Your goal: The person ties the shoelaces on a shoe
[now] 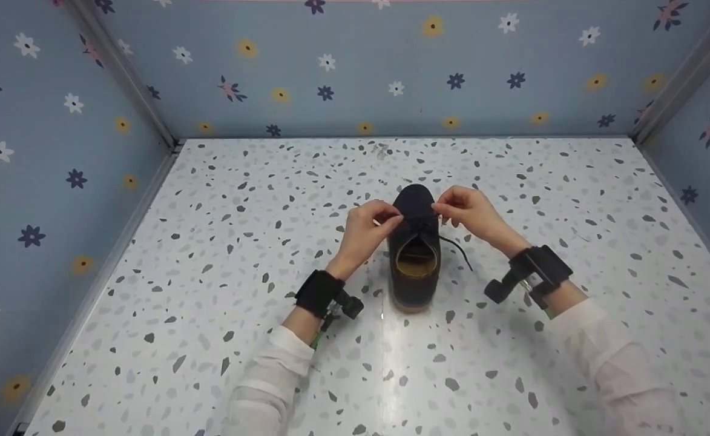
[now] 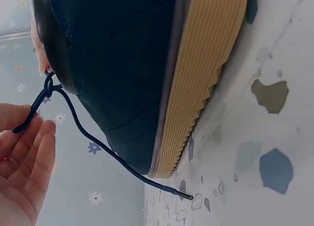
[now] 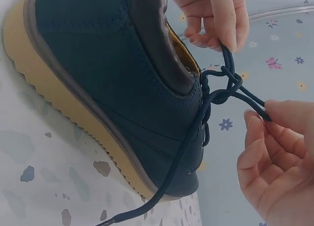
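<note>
A dark navy shoe [image 1: 414,290] with a tan ridged sole [image 2: 206,64] stands upright on the speckled surface, toe pointing away from me. My left hand [image 1: 367,227], at the left of the laces, pinches a loop of the dark blue shoelace [image 2: 81,125] between thumb and fingers. On the other side my right hand [image 1: 470,212] pinches another lace loop, plain in the right wrist view. Between both hands the lace [image 3: 221,94] crosses in a knot over the shoe's tongue area. One loose lace end [image 1: 460,249] trails down to the surface on the right.
The white tabletop [image 1: 239,303] carries grey speckles. Blue flowered panels [image 1: 361,72] enclose it at the back and both sides, with grey metal strips [image 1: 128,79] at the corners. Black camera straps [image 1: 321,293] wrap both wrists.
</note>
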